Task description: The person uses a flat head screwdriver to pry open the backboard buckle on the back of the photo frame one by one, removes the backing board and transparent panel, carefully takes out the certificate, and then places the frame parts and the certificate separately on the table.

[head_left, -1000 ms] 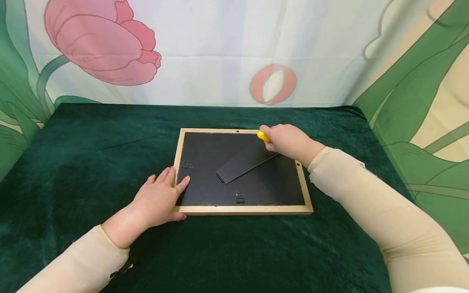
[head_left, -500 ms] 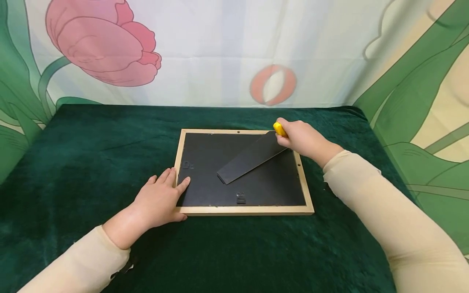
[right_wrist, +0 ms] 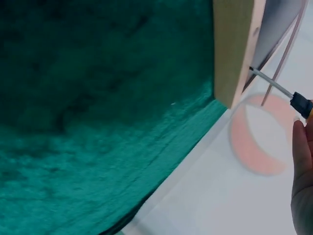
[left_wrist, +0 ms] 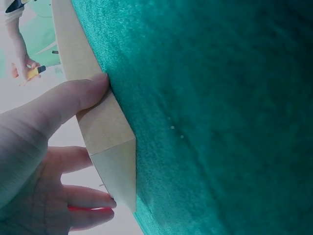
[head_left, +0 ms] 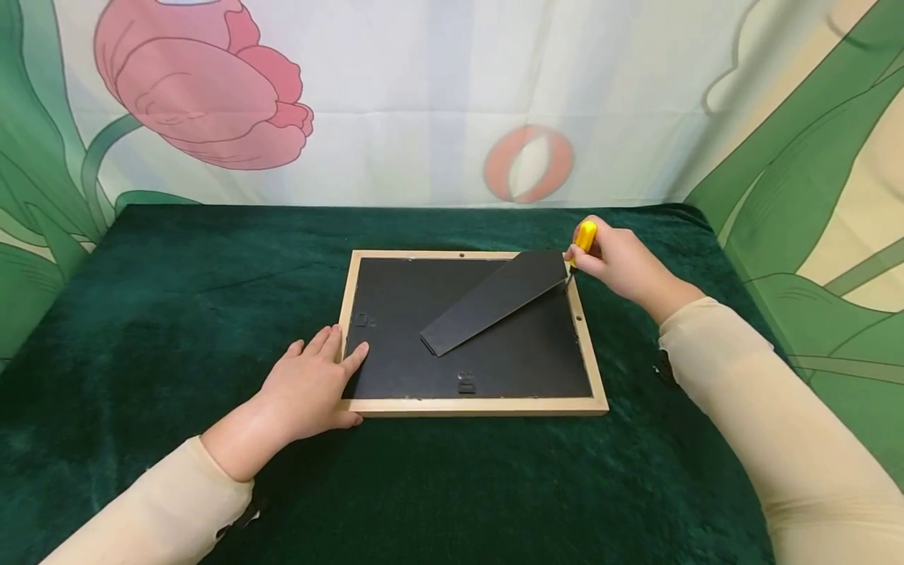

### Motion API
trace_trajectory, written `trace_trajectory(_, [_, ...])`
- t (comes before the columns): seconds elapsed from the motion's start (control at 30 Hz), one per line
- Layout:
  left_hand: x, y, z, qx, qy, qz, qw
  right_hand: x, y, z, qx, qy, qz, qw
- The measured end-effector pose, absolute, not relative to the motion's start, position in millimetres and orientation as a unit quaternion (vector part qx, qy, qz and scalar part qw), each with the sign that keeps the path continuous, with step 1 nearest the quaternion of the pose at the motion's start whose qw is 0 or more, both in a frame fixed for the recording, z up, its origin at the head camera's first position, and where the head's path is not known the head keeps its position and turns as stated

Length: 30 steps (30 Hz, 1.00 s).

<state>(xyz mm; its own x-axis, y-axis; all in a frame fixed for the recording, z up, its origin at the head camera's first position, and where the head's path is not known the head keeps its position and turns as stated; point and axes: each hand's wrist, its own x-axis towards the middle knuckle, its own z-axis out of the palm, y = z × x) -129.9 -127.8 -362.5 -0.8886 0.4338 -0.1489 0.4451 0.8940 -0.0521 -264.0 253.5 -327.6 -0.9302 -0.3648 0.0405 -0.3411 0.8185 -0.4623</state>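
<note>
A picture frame (head_left: 480, 406) with a light wooden rim lies face down, its black backing board (head_left: 395, 290) upward. A black easel leg (head_left: 494, 302) runs slantwise over the board. My left hand (head_left: 311, 388) rests with spread, straight fingers at the near left corner; in the left wrist view its thumb (left_wrist: 93, 93) lies on the rim's wooden side (left_wrist: 105, 122). My right hand (head_left: 617, 259) grips a screwdriver (head_left: 586, 235) by its yellow handle. The metal shaft (right_wrist: 274, 84) reaches to the inner edge of the right rim, near the far right corner.
Dark green velvet cloth (head_left: 452, 486) covers the table under the frame. Behind it hangs a pale curtain (head_left: 395, 94) printed with a pink flower and green leaves. Black hardware (head_left: 466, 382) sits near the board's near edge, and a dark hole (head_left: 579, 318) shows in the right rim.
My right hand has moved right with the screwdriver, from over the easel leg to the frame's right rim, and the screwdriver has turned more upright. My left hand has stayed in place.
</note>
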Motion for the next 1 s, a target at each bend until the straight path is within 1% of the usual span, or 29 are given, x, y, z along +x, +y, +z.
trace_trajectory(0.23, [-129.6,-129.0,-363.2,0.225,0.971,-0.042,0.064,-264.1,261.6,-332.1,-0.185,0.947,-0.261,0.0])
trace_trajectory(0.6, [-131.1,-129.9,-362.6,0.228,0.97,-0.046,0.065,-263.9,262.6,-333.8,-0.194,0.944,-0.268,-0.017])
trace_trajectory(0.73, [-130.9,-130.2,-362.0,0.225,0.971,-0.044,0.064,-264.5,262.9,-333.8,-0.191,0.944,-0.27,-0.018])
trace_trajectory(1.0, [-130.6,-127.9,-362.0,0.224,0.972,-0.041,0.066,-258.5,261.2,-331.8,-0.182,0.944,-0.276,-0.003])
